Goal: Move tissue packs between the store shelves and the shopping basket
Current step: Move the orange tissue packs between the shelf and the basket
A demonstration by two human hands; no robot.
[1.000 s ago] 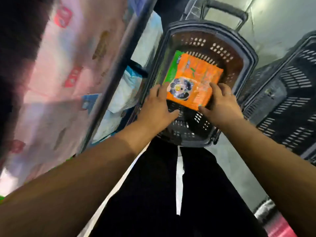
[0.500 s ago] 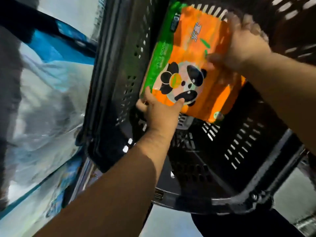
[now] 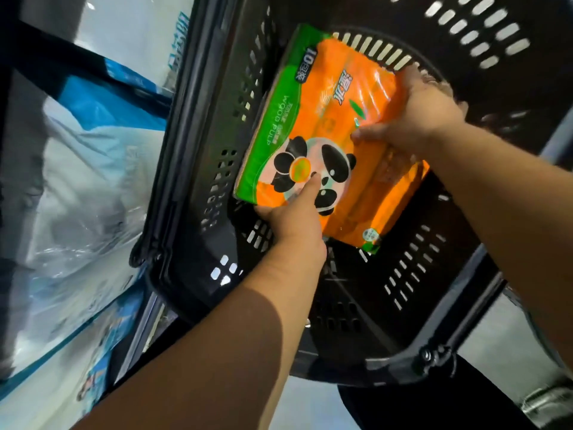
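An orange and green tissue pack (image 3: pixel 328 119) with a panda picture sits tilted inside the black shopping basket (image 3: pixel 198 169), its lower end raised off the floor of the basket. My left hand (image 3: pixel 291 218) grips the pack's near left corner, thumb on the panda picture. My right hand (image 3: pixel 415 119) clamps the pack's right edge, thumb on top and fingers underneath. The pack's underside is hidden.
To the left of the basket, shelves hold large blue and white plastic-wrapped packs (image 3: pixel 77 181). A dark shelf bar (image 3: pixel 62 66) crosses above them. Grey floor (image 3: pixel 310 401) shows below the basket's near rim (image 3: pixel 403 361).
The view has closed in on the basket. Both hands kept their hold on the pack, which has shifted slightly right and its near end lifted.
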